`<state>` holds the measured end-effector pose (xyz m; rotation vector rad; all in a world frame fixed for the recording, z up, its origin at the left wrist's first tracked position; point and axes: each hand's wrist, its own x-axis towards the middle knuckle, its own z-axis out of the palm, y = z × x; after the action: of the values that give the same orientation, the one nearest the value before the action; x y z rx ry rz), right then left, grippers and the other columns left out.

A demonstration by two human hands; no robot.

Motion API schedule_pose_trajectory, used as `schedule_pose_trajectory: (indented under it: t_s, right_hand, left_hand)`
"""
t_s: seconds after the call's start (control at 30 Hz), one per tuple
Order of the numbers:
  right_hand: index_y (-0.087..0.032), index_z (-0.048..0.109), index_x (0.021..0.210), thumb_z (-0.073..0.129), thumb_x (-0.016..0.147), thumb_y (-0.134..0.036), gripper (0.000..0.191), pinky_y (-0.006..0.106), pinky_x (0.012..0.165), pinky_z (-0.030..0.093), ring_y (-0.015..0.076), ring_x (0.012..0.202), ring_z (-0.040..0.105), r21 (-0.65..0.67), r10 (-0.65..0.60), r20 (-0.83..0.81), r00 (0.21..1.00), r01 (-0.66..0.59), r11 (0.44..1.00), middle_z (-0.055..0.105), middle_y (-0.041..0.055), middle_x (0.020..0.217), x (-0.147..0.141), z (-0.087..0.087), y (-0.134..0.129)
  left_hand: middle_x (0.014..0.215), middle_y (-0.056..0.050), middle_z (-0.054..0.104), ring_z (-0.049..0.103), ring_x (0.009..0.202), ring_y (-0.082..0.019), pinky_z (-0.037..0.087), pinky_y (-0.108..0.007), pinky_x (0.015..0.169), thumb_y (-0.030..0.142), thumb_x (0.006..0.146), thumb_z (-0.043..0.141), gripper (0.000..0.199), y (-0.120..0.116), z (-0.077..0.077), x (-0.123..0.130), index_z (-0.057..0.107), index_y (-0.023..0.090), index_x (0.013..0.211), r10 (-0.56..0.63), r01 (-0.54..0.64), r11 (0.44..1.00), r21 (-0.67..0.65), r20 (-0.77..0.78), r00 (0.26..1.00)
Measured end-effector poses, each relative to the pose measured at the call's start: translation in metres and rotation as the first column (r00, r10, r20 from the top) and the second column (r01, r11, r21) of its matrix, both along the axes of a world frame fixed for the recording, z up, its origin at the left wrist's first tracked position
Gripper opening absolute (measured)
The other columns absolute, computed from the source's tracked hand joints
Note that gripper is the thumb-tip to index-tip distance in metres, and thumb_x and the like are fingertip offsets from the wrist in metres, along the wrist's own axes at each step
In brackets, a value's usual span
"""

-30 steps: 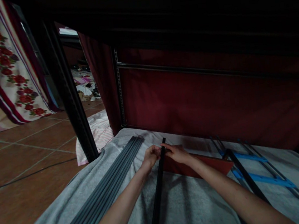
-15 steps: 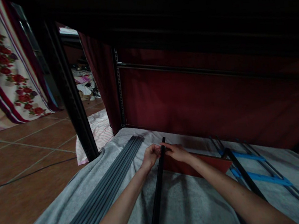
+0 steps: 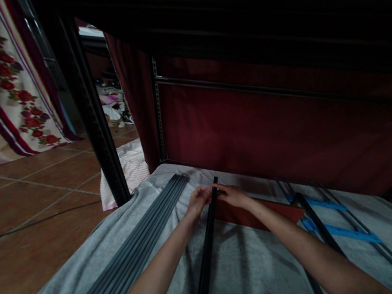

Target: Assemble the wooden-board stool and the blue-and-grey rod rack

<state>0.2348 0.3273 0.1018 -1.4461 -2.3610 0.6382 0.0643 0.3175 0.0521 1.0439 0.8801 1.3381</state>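
A long black bar [image 3: 208,254] runs away from me over the grey cloth, its far tip standing out past my fingers. My left hand [image 3: 198,200] is closed at the bar's left side, fingertips pressed against it near that far end. From the right, my right hand [image 3: 235,196] grips the same spot, with fingers lying across the bar's top. Something small may be between the fingertips, but it is too dark to make out. Beneath my right hand and forearm lies a reddish-brown flat board [image 3: 253,216].
Several grey rods [image 3: 133,248] lie side by side to the left. At right are blue strips [image 3: 347,233] across thin dark rods and a bent black tube [image 3: 320,227]. A black perforated post [image 3: 96,116] rises at left; a dark red cloth [image 3: 267,124] hangs behind. A dark overhang spans above.
The view has shifted slightly. Both hands stay at the far end of the black bar, with only small finger movements.
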Motion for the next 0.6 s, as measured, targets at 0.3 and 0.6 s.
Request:
schedule_pose_trajectory:
  t_s: [0.3, 0.6]
  right_hand:
    - [-0.035, 0.051, 0.136, 0.061, 0.081, -0.024, 0.057, 0.034, 0.101, 0.043, 0.0205, 0.121, 0.058, -0.072, 0.012, -0.066, 0.998, -0.017, 0.997, 0.062, -0.0019, 0.131, 0.004, -0.003, 0.010]
    - [-0.033, 0.052, 0.136, 0.060, 0.080, -0.021, 0.058, 0.034, 0.101, 0.043, 0.0194, 0.120, 0.058, -0.098, 0.036, -0.134, 0.990, -0.049, 0.994, 0.063, -0.0012, 0.131, 0.007, -0.008, 0.015]
  left_hand:
    - [0.065, 0.001, 0.060, 0.053, 0.063, -0.011, 0.042, -0.023, 0.060, 0.046, 0.066, 0.074, 0.033, 0.005, -0.003, -0.001, 0.061, 0.016, 0.073, -0.019, 0.028, 0.995, 0.099, -0.091, 0.996]
    - [0.056, 0.004, 0.053, 0.046, 0.054, -0.008, 0.037, -0.022, 0.055, 0.049, 0.062, 0.076, 0.038, 0.007, 0.000, 0.003, 0.056, 0.016, 0.063, 0.021, -0.013, 0.994, 0.109, -0.071, 0.997]
